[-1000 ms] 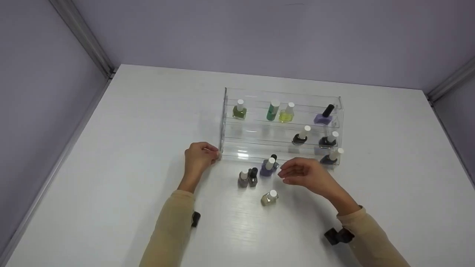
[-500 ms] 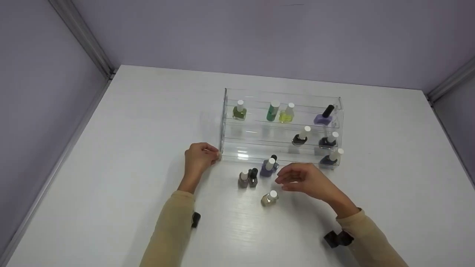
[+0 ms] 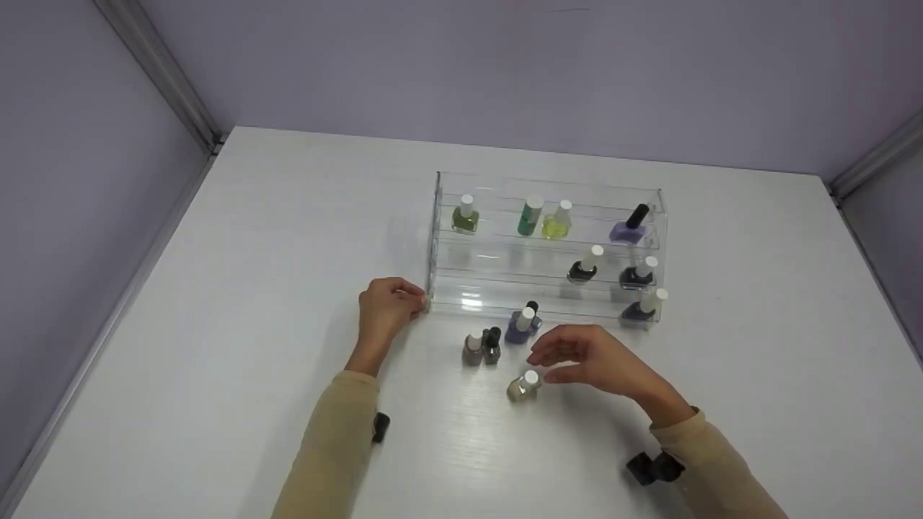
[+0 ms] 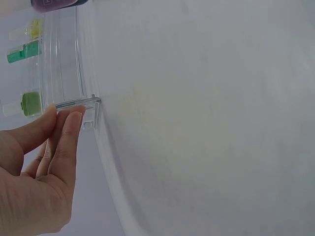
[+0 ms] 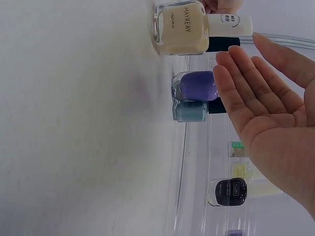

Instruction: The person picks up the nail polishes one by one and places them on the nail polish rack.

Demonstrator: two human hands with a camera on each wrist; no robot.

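My left hand pinches the front left corner of a clear tiered rack between thumb and fingers; in the left wrist view the fingertips lie on both sides of its side panel. My right hand is just right of a cream nail polish bottle with a white cap, thumb and fingers spread apart and holding nothing. In the right wrist view the fingers are near that bottle's white cap. A purple nail polish bottle stands behind, with a pale blue bottle against it.
Two greyish nail polish bottles stand side by side left of the purple one. On the rack are a green bottle, a teal bottle, a yellow bottle, a lilac bottle and several dark bottles.
My right hand has moved toward me and slightly left, from beside the purple bottle to the cream one. My left hand and the rack have stayed in place.
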